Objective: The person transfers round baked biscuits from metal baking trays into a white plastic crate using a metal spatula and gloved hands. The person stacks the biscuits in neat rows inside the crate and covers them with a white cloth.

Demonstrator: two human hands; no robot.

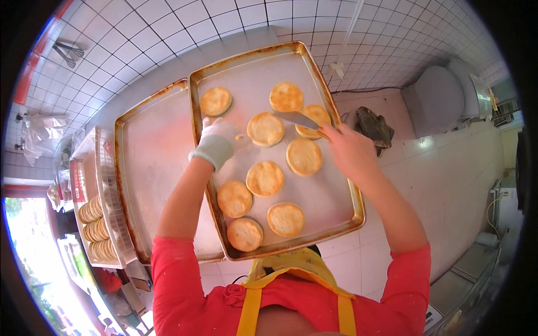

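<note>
My right hand (353, 148) grips the handle of a spatula (300, 120) with a flat metal blade. The blade's tip lies at the edge of a round browned flatbread (265, 129), and its handle end crosses over another flatbread (316, 116). My left hand (216, 140), in a white work glove with a pale green cuff, hovers over the tray's left side, blurred. Nothing shows in its grasp. Just beyond its fingers lies one flatbread (215, 101). Several more flatbreads (265, 178) are spread over the rust-edged metal baking tray (323, 197).
A second baking tray (157, 168) lies partly under the first, on the left. Farther left, a white plastic crate (122, 252) holds rows of stacked flatbreads (98, 231). A tiled wall (235, 17) rises behind. A dark bundle (373, 126) sits on the right, beyond the tray.
</note>
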